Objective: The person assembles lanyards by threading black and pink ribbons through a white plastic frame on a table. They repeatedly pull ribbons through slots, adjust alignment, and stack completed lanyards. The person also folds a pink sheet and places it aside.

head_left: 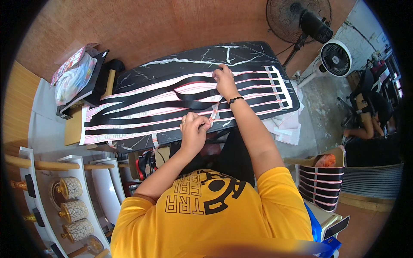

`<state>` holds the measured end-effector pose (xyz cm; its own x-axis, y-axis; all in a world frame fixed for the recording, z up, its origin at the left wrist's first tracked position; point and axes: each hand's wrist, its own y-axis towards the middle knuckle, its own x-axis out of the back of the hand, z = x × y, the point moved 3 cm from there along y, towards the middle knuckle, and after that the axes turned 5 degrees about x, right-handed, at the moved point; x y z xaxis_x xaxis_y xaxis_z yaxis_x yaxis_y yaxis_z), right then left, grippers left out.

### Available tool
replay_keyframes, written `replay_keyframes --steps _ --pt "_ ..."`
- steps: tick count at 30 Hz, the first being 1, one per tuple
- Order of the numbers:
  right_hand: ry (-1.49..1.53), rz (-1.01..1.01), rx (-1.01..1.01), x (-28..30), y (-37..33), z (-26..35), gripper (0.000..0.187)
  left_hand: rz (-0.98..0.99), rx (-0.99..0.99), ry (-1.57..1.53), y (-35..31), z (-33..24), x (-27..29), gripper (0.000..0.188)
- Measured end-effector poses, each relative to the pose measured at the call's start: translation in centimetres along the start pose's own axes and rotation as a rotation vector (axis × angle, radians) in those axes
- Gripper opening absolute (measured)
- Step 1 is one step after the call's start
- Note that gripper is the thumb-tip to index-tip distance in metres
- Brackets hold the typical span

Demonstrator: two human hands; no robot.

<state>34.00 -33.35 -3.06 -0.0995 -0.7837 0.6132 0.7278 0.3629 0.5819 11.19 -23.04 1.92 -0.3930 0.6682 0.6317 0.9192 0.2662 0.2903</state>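
Note:
A long white sheet with pink lines (pixel 92 139) lies across a black marble-patterned table (pixel 206 56). Several flat black strips (pixel 146 107) run lengthwise over it, some bowed and crossing at the left and middle. Clear tape (pixel 275 86) lies across their right ends. My right hand (pixel 225 84), a dark bracelet at its wrist, is closed over the upper strips and pinches one. My left hand (pixel 195 131) is closed at the sheet's near edge, thumb and fingers together; anything between them is too small to tell. A short reddish-white strip (pixel 214 112) lies between my hands.
A black rack with a plastic bag (pixel 77 79) stands at the table's left. Two fans (pixel 336 58) (pixel 301 21) are at the back right. White shelves with gold-topped jars (pixel 73 210) stand lower left. More striped black pieces (pixel 320 185) hang at my right. Another person (pixel 365 118) sits far right.

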Motion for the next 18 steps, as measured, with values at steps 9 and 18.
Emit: replay_keyframes --steps 9,18 --pt "0.331 0.002 0.118 5.3 -1.0 1.2 0.013 0.024 0.144 -0.44 1.3 3.5 -1.1 0.005" --pt "-0.089 0.317 0.028 5.5 -5.0 2.1 0.016 0.106 0.236 -0.749 2.8 1.8 -1.1 0.003"
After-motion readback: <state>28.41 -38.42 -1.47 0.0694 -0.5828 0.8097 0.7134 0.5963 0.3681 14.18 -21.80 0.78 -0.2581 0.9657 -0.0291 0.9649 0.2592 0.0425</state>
